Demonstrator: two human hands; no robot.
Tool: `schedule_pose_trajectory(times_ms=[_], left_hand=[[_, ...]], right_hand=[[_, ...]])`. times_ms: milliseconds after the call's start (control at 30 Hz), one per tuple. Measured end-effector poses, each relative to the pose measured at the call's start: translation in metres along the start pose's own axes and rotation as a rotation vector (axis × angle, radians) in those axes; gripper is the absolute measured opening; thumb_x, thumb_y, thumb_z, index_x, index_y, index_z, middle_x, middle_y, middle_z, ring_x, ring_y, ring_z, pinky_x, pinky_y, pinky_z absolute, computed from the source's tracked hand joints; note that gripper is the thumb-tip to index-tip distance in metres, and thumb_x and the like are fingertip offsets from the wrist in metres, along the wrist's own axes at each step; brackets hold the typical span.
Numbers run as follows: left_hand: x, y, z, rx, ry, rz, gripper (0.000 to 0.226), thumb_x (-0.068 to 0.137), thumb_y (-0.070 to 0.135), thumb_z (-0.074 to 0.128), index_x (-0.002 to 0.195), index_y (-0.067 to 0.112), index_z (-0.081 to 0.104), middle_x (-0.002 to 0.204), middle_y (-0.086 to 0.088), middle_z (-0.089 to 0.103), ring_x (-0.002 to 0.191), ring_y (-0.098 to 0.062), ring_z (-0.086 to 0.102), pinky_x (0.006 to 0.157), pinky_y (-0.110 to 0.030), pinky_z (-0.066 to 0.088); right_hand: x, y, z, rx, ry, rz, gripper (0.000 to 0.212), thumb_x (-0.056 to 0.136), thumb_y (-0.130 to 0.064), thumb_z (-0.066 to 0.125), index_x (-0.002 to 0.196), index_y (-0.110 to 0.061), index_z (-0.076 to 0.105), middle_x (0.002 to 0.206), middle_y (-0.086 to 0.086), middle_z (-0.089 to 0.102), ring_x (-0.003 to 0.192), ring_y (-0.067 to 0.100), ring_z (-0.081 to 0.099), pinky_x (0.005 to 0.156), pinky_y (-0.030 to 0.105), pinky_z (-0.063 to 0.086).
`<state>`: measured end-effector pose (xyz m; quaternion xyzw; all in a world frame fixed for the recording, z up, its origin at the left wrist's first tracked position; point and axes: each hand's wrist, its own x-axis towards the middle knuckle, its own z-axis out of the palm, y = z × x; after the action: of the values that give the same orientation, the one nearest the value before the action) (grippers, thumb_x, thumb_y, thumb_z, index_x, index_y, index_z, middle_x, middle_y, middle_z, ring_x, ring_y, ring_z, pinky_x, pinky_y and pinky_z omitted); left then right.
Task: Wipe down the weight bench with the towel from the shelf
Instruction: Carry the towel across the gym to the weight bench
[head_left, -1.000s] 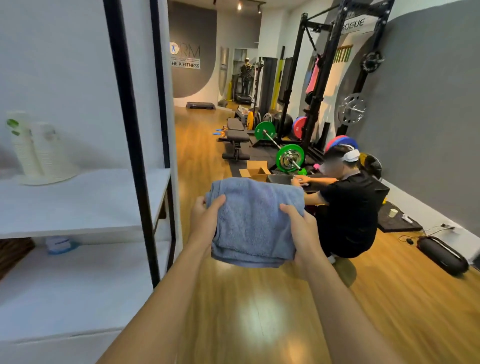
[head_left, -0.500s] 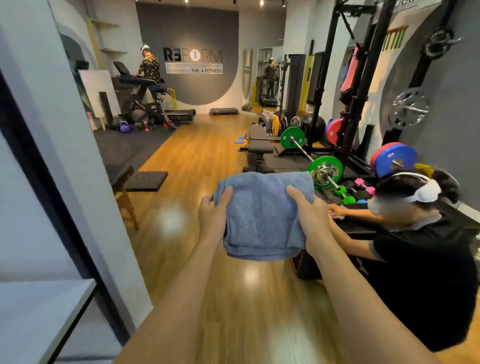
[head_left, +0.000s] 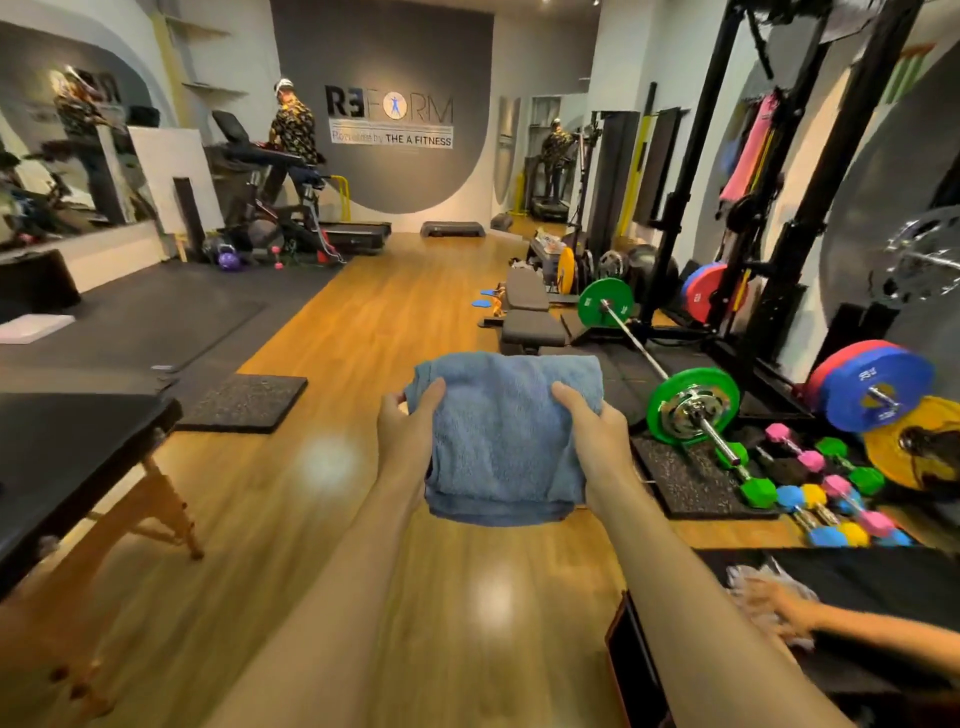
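Towel (head_left: 503, 436), blue, folded, held up at chest height over the wood floor (head_left: 363, 322), centre of view. Left hand (head_left: 406, 435) grips its left edge, thumb on top, fingers wrapped under; right hand (head_left: 592, 436) grips the right edge the same way. Both arms stretched fwd, towel's lower fold hanging just below the wrists.

Bench (head_left: 530, 322), dark padded, sits ahead beyond the towel, on the right side of the floor, well apart from the hands. Its near seat pad shows just above the towel's top edge; 2nd pad lies behind it.

Barbell (head_left: 644, 353) w/ green plates runs diagonally right of the bench, near end resting on a black mat (head_left: 680, 483). Small dumbbells (head_left: 826, 493), pink, green, blue, yellow, lie clustered beside that end. Black rack (head_left: 779, 208) stands at right w/ red and blue plates near its base.

Black table (head_left: 67, 457) on wooden legs at left edge. Another person's hand (head_left: 779, 608) rests on a dark surface, lower right, w/ something pale under it, too blurred to tell. Person on a treadmill (head_left: 358, 231) far back left, by the wall sign.
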<state>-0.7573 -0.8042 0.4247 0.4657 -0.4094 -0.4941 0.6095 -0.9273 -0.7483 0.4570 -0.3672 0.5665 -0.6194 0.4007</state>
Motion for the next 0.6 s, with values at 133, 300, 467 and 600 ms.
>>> schedule_pose_trajectory(times_ms=[133,300,467,600], left_hand=[[0.157,-0.015,0.046,-0.003,0.011,-0.007,0.051,0.087,0.042,0.065,0.119,0.004,0.051,0.105,-0.006,0.065,0.088,-0.019,0.066,0.064,-0.031,0.049],[0.364,-0.05,0.1,0.006,0.03,0.002,0.058,0.085,0.046,0.065,0.121,0.003,0.05,0.105,-0.007,0.064,0.088,-0.019,0.065,0.064,-0.03,0.048],[0.573,-0.068,0.148,0.012,0.097,-0.007,0.049,0.087,0.042,0.065,0.12,0.007,0.05,0.106,-0.007,0.064,0.092,-0.02,0.065,0.07,-0.034,0.054],[0.73,-0.066,0.166,0.049,0.128,-0.026,0.048,0.087,0.042,0.065,0.119,0.01,0.049,0.103,-0.003,0.064,0.09,-0.018,0.066,0.068,-0.033,0.053]], right_hand=[[0.153,-0.004,0.05,-0.014,0.002,0.011,0.025,0.088,-0.036,0.065,0.103,-0.016,0.065,0.096,-0.001,0.07,0.09,0.018,0.066,0.075,0.034,0.053],[0.36,0.016,0.116,0.002,-0.009,-0.018,0.015,0.088,-0.035,0.065,0.097,-0.023,0.063,0.099,-0.001,0.07,0.091,0.016,0.066,0.074,0.032,0.052],[0.576,0.028,0.2,0.034,-0.057,0.001,0.01,0.087,-0.031,0.067,0.09,-0.022,0.066,0.097,0.001,0.072,0.088,0.018,0.068,0.07,0.031,0.053],[0.724,0.031,0.275,0.051,-0.082,0.042,0.01,0.088,-0.031,0.066,0.087,-0.021,0.066,0.094,0.001,0.071,0.088,0.019,0.068,0.066,0.029,0.051]])
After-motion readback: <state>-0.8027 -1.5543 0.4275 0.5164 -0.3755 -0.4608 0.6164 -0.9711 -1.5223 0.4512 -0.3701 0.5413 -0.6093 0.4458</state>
